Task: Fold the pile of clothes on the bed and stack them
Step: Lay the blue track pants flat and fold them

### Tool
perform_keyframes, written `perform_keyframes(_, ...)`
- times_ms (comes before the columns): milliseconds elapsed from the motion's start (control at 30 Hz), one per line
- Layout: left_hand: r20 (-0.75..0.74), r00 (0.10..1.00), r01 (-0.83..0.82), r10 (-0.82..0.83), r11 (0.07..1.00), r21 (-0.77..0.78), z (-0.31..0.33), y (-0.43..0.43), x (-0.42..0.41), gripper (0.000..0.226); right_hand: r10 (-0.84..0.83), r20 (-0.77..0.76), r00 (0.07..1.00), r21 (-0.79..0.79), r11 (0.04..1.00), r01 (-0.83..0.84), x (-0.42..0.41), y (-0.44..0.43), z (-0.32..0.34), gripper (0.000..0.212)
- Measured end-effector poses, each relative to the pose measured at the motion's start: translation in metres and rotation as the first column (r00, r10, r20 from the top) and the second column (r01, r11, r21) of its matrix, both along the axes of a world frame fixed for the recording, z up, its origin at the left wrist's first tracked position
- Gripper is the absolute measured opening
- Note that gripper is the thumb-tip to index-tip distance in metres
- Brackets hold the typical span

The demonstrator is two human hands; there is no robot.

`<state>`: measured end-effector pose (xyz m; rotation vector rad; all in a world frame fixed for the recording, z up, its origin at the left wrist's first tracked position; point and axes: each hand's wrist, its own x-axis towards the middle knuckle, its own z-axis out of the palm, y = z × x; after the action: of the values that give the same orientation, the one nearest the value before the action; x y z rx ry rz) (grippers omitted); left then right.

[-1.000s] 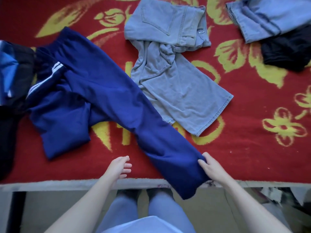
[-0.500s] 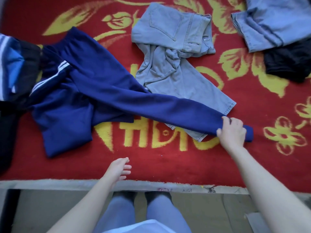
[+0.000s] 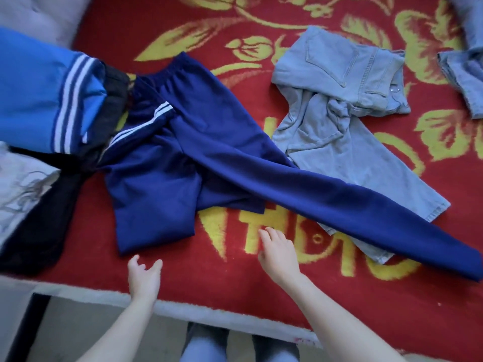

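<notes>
Navy track pants with white side stripes lie on the red and yellow bedspread. One leg stretches flat toward the right edge, over the hem of crumpled light blue jeans. The other leg lies bunched and folded under at the left. My left hand hovers near the bed's front edge, just below the folded leg, fingers loosely spread, holding nothing. My right hand is over the bedspread, below the stretched leg, fingers relaxed and empty.
A blue garment with white stripes and dark clothes are heaped at the left. A pale grey garment lies at the far left. More denim sits at the right edge. The bed's front edge runs just before my legs.
My right hand carried the navy leg's hem out to the right, let it go and came back toward the middle. My left hand moved forward a little. The view shifted left.
</notes>
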<state>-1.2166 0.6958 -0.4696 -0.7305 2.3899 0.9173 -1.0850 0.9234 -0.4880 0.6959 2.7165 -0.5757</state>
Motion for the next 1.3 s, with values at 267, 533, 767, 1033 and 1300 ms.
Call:
perform_keyframes(267,-0.014,1.0,0.027,-0.025,0.995,0.094,-0.041,-0.033,-0.097,0.078,0.025,0.045,0.999,0.18,0.983,-0.033,-0.106,-0.019,-0.04,0.072)
perform_keyframes(533,0.158,0.986,-0.097,0.042,0.928,0.361,-0.034,-0.052,-0.134,0.012,-0.019,0.118,0.993,0.25,0.968,-0.011,-0.161,-0.033,-0.026,0.03)
perform_keyframes(767,0.415,0.908,-0.204,-0.055,0.808,0.553,0.01,-0.064,-0.104,0.022,-0.012,0.447,0.895,-0.204,0.972,0.114,-0.053,-0.01,0.032,0.02)
perform_keyframes(1033,0.376,0.925,-0.116,-0.05,0.906,0.407,-0.006,-0.062,-0.044,0.015,-0.305,0.748,0.59,-0.236,0.708,0.665,0.138,0.039,0.042,0.039)
perform_keyframes(1300,0.416,0.854,-0.494,0.312,0.735,0.463,-0.019,-0.033,-0.025,0.009,-0.525,0.621,0.581,-0.311,0.516,0.798,0.16,0.048,0.037,0.032)
